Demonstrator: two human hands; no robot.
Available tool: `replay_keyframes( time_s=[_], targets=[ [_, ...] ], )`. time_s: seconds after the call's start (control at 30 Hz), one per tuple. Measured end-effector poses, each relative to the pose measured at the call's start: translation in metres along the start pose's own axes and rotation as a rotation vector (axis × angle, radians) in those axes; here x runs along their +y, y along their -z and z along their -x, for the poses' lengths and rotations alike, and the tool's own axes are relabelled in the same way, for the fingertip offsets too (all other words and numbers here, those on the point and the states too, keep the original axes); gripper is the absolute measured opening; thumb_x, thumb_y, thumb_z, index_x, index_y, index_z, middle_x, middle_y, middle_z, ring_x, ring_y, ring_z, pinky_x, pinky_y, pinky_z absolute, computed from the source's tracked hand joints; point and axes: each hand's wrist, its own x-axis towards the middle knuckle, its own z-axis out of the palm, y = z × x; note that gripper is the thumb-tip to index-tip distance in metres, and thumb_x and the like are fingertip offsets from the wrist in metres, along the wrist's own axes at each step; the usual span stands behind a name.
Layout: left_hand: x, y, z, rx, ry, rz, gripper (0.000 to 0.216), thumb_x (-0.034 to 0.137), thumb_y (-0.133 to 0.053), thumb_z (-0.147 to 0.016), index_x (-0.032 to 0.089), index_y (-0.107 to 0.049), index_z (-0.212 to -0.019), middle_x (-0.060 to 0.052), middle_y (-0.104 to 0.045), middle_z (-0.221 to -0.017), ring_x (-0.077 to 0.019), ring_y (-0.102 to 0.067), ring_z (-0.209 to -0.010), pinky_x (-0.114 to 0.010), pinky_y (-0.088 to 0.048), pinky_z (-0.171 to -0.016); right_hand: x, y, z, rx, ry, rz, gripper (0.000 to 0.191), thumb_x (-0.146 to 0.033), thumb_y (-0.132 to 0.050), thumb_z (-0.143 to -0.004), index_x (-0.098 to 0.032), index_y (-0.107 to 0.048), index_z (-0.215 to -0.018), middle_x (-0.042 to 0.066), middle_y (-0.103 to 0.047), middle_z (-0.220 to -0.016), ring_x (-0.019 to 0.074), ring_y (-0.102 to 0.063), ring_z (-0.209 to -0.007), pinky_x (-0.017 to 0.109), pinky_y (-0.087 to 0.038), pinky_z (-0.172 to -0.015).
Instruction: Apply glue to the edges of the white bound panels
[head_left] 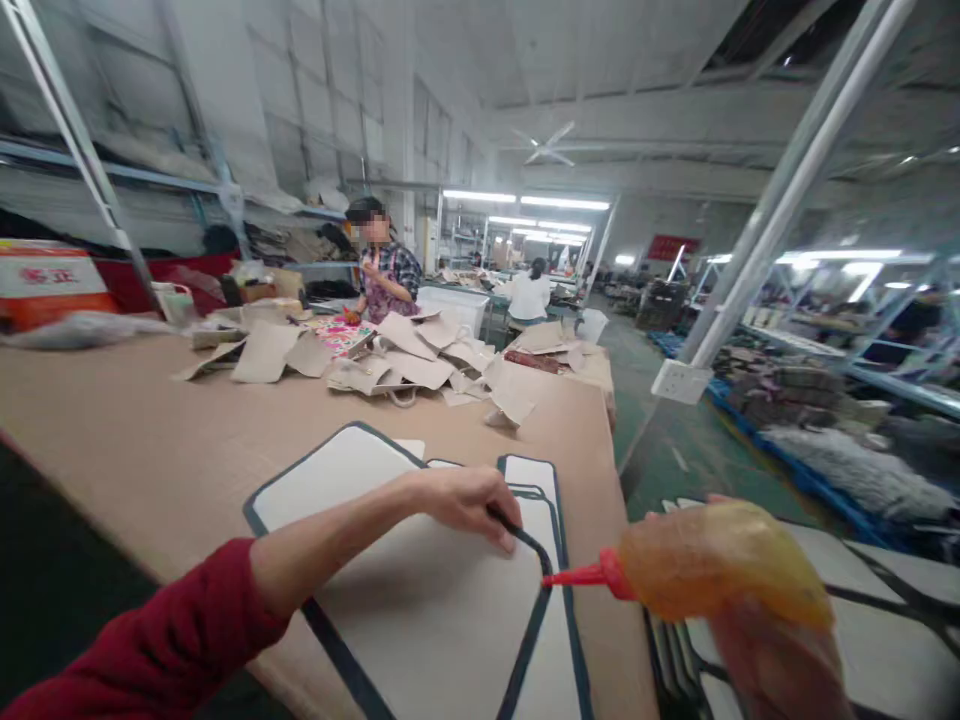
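My left hand (472, 500), in a red sleeve, presses its curled fingers on the dark trimmed edge of a white panel (435, 610) lying on the brown worktable (135, 430). More white panels with dark borders (529, 475) lie under and beside it. My right hand (780, 650) grips a soft yellow glue bottle (720, 565). Its red nozzle (581, 577) points left at the panel's dark trim, close to my left fingers.
Loose brown card pieces (405, 360) are heaped at the table's far end. A person in a plaid shirt (386, 270) stands there, another sits further back (529, 295). More white panels (885, 640) are stacked at the right. A slanted metal post (780, 200) carries a socket box (680, 381).
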Motion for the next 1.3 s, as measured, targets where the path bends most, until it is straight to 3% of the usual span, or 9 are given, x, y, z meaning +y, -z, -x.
replay_keyframes(
  time_s=[0.17,0.53,0.77,0.9,1.1,1.2,1.3],
  targets=[
    [-0.001,0.003,0.002,0.045,-0.003,0.072,0.035,0.045,-0.075,-0.073,0.012,-0.064,-0.073,0.006,-0.046,-0.059,-0.008,-0.04,-0.058,-0.021,-0.031,-0.055,-0.004,-0.008,-0.004,0.055,0.012,-0.01,0.069,-0.037,-0.089,-0.044,-0.025,-0.071,-0.109,0.005,-0.071,-0.097,0.0239,-0.067,-0.081,0.034,-0.059,-0.072],
    [-0.026,0.0,0.0,0.105,0.035,0.153,0.028,0.04,-0.07,-0.076,0.013,-0.062,-0.074,0.006,-0.042,-0.059,-0.0078,-0.035,-0.054,-0.023,-0.024,-0.05,0.002,-0.012,-0.004,-0.056,0.031,-0.028,0.054,-0.035,-0.086,-0.055,-0.024,-0.071,-0.106,0.005,-0.072,-0.088,0.0195,-0.066,-0.069,0.028,-0.058,-0.062],
    [-0.032,0.004,0.002,0.109,0.039,0.206,0.034,0.045,-0.071,-0.075,0.013,-0.062,-0.075,0.005,-0.044,-0.06,-0.008,-0.036,-0.056,-0.023,-0.024,-0.052,0.015,-0.001,-0.008,-0.146,-0.007,-0.029,0.062,-0.033,-0.083,-0.06,-0.025,-0.065,-0.119,0.008,-0.073,-0.094,0.0274,-0.07,-0.072,0.036,-0.06,-0.061],
    [-0.034,0.009,0.001,0.11,0.041,0.218,0.038,0.049,-0.071,-0.075,0.013,-0.06,-0.073,0.006,-0.041,-0.06,-0.0076,-0.033,-0.056,-0.023,-0.023,-0.051,0.024,0.015,-0.016,-0.219,-0.071,-0.043,0.071,-0.029,-0.083,-0.059,-0.029,-0.06,-0.126,0.009,-0.072,-0.108,0.0314,-0.071,-0.083,0.044,-0.061,-0.069],
    [-0.034,0.017,-0.002,0.119,0.045,0.196,0.042,0.053,-0.071,-0.073,0.013,-0.062,-0.075,0.005,-0.044,-0.063,-0.0085,-0.036,-0.058,-0.023,-0.024,-0.053,0.027,0.018,-0.015,-0.244,-0.082,-0.081,0.071,-0.027,-0.083,-0.06,-0.029,-0.06,-0.127,0.009,-0.072,-0.109,0.0301,-0.071,-0.09,0.042,-0.061,-0.077],
    [-0.035,0.019,-0.003,0.11,0.04,0.174,0.041,0.053,-0.069,-0.075,0.013,-0.061,-0.075,0.005,-0.043,-0.062,-0.0088,-0.035,-0.059,-0.024,-0.024,-0.053,0.023,0.006,-0.011,-0.187,-0.095,-0.074,0.064,-0.03,-0.083,-0.061,-0.028,-0.064,-0.122,0.009,-0.072,-0.108,0.0304,-0.071,-0.087,0.043,-0.061,-0.074],
    [-0.035,0.019,-0.004,0.099,0.033,0.155,0.04,0.053,-0.068,-0.076,0.013,-0.06,-0.074,0.006,-0.039,-0.06,-0.0081,-0.032,-0.056,-0.024,-0.021,-0.051,0.016,-0.013,-0.013,-0.058,-0.034,-0.055,0.054,-0.035,-0.085,-0.059,-0.026,-0.07,-0.11,0.007,-0.073,-0.101,0.025,-0.071,-0.08,0.034,-0.061,-0.069]
  ],
)
